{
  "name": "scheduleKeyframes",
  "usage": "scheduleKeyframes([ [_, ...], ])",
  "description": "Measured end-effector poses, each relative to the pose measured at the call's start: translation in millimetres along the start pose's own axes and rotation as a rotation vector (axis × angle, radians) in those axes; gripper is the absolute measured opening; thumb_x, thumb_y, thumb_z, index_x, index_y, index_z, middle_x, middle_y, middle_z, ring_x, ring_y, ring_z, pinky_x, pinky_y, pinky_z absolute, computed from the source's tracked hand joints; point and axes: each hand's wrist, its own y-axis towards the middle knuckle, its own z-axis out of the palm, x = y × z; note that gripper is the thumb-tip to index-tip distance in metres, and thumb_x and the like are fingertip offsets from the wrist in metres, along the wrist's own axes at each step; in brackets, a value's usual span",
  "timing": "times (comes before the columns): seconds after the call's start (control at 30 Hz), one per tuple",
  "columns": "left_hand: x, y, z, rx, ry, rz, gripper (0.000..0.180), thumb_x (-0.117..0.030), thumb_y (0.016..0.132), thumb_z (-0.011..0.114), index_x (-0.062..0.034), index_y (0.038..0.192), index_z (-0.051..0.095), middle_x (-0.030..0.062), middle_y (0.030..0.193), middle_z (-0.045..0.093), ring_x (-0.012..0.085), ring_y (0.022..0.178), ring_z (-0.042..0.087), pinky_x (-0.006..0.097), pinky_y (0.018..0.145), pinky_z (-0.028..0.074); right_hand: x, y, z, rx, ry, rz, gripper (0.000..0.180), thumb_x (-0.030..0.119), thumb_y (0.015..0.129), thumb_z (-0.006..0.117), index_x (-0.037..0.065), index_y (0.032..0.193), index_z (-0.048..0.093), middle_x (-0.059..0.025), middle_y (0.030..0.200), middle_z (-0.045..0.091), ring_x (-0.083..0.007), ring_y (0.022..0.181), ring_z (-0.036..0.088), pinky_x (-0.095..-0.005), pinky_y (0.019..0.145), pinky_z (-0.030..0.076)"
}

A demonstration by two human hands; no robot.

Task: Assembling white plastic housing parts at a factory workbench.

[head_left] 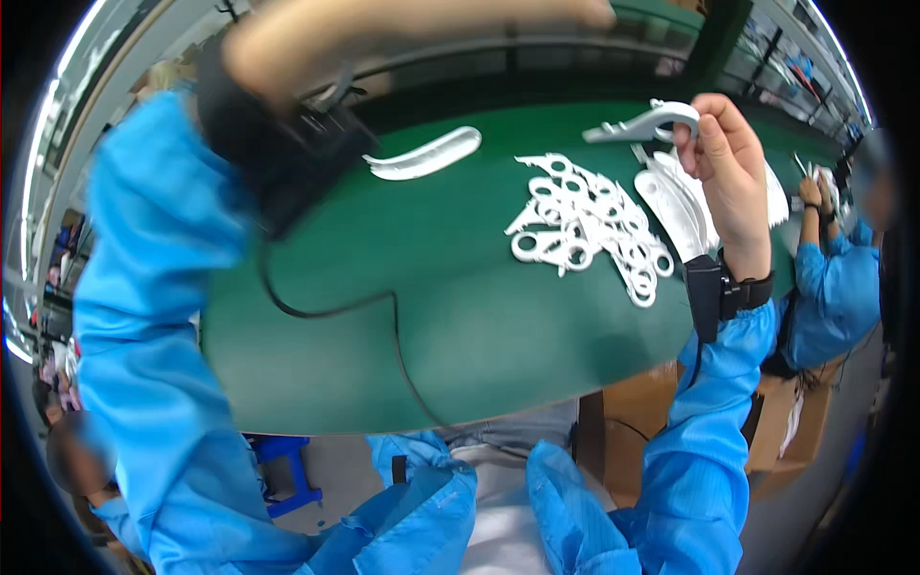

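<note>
Green tabletop, near its far-right corner: right hand pinches a ringed grey-white plastic part; left hand blurred, can't tell grip. Probably single-part handling; next move calls for a steady pinch.

Grey-and-white hooked plastic piece, in right hand. White ringed plastic pieces, left of right hand. White curved plastic shell, farther left. Green flat tabletop, beneath. Blue cloth sleeve, behind right hand.

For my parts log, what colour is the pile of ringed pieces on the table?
The ringed pieces are white; the head view shows them best.
</note>
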Motion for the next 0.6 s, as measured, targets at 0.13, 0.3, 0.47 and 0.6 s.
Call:
scheduleKeyframes([
  [0.13, 22.1, -47.4, -10.2, 0.408, 0.053, 0.099, 0.029, -0.024, 0.101, 0.047, -0.0003, 0.112, 0.060, 0.0013, 0.077, 0.055, 0.0097, 0.073, 0.055, 0.029, 0.066, 0.047, 33.9, 43.6, 84.0, 0.326, 0.156, -0.301, 0.019, 0.020, 0.101, 0.055, 0.003, 0.110, 0.058, -0.0027, 0.094, 0.064, -0.0041, 0.077, 0.054, -0.0178, 0.065, 0.041],
  [0.3, 12.6, -30.6, -63.8, 0.234, -0.020, -0.074, 0.040, -0.035, 0.103, 0.043, -0.0036, 0.092, 0.064, -0.0035, 0.064, 0.048, 0.0085, 0.058, 0.043, 0.025, 0.054, 0.036, 23.1, 49.7, 96.6, 0.206, 0.028, -0.455, 0.034, 0.018, 0.099, 0.055, -0.002, 0.126, 0.051, -0.0186, 0.137, 0.051, -0.0140, 0.095, 0.058, -0.0244, 0.079, 0.047],
  [0.47, 11.3, 5.6, -121.0, 0.297, -0.197, -0.269, 0.043, -0.043, 0.101, 0.052, -0.0042, 0.098, 0.071, -0.0015, 0.063, 0.054, 0.0078, 0.057, 0.046, 0.023, 0.054, 0.039, -24.3, 39.0, 65.5, 0.070, 0.053, -0.226, 0.030, 0.011, 0.095, 0.061, 0.001, 0.123, 0.057, -0.0067, 0.111, 0.064, -0.0159, 0.098, 0.062, -0.0303, 0.086, 0.049],
  [0.6, 12.1, 16.9, -112.2, 0.353, 0.065, -0.061, 0.029, -0.031, 0.097, 0.061, -0.0036, 0.104, 0.066, -0.0014, 0.083, 0.059, 0.0068, 0.075, 0.052, 0.024, 0.065, 0.045, -137.6, -22.9, 22.7, 0.000, -0.065, 0.018, 0.015, 0.006, 0.093, 0.062, 0.000, 0.107, 0.062, -0.0036, 0.097, 0.063, -0.0128, 0.088, 0.060, -0.0274, 0.080, 0.049],
])
